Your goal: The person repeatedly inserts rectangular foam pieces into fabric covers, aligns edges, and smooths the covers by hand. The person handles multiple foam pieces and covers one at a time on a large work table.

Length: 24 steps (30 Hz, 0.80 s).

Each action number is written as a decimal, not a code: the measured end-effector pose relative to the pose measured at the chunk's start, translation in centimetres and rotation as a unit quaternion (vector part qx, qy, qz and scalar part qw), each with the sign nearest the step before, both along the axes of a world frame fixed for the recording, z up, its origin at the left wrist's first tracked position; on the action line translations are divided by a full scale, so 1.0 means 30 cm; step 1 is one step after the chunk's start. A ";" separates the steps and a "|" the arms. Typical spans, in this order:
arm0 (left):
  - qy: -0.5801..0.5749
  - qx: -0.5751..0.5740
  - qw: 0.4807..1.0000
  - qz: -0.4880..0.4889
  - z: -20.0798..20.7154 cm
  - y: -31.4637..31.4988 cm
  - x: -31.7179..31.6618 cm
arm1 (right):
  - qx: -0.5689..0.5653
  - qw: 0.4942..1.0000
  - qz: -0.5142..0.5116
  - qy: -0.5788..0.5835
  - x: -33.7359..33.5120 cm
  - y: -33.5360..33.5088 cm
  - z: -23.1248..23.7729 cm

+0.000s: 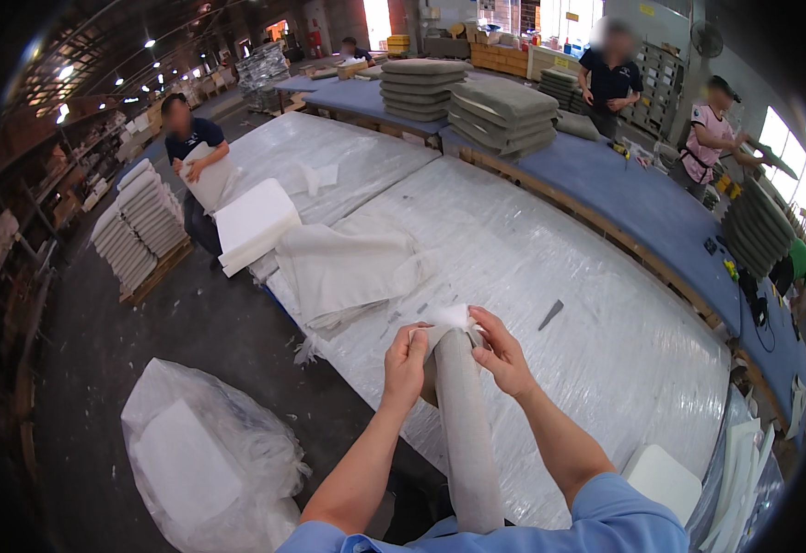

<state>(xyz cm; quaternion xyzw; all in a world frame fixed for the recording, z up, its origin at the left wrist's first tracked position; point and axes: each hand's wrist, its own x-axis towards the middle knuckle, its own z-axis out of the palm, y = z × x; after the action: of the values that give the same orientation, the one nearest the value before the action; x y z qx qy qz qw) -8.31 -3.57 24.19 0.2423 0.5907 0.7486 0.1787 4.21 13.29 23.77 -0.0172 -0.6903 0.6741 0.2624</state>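
A grey fabric cushion point(467, 433) stands on edge against my body, its long side running away from me. White padding point(451, 317) shows at its far end, where the cover's edge is open. My left hand point(406, 367) grips the cover's edge on the left, thumb on top. On the other side my right hand point(502, 350) pinches the same edge between thumb and fingers. Parts of the fingers are hidden by the fabric. Beyond my left hand lies a pile of loose pale covers point(348, 267).
White foam pads point(256, 221) lie at the plastic-covered table's point(550, 267) left edge, near a person point(193, 138) holding a pad. A plastic bag point(200, 452) with a white pad sits lower left. Grey cushion stacks point(504, 111) rest on a blue table point(587, 175); other people stand beyond it.
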 end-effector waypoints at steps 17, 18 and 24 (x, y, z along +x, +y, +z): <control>0.239 -0.107 0.964 0.051 0.026 0.048 0.024 | 0.204 0.952 -0.226 0.040 0.000 -0.016 -0.021; 0.233 -0.108 0.965 0.050 0.025 0.047 0.018 | 0.200 0.954 -0.221 0.037 0.003 -0.028 -0.023; 0.141 -0.021 0.988 -0.060 0.025 0.072 0.031 | 0.139 0.957 -0.246 0.072 -0.002 -0.019 -0.060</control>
<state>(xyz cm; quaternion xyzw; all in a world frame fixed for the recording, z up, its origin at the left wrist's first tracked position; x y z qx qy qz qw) -7.39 -1.41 24.93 0.3766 0.6095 0.6827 0.1437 4.16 12.71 21.97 -0.1016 -0.7306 0.4859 0.4687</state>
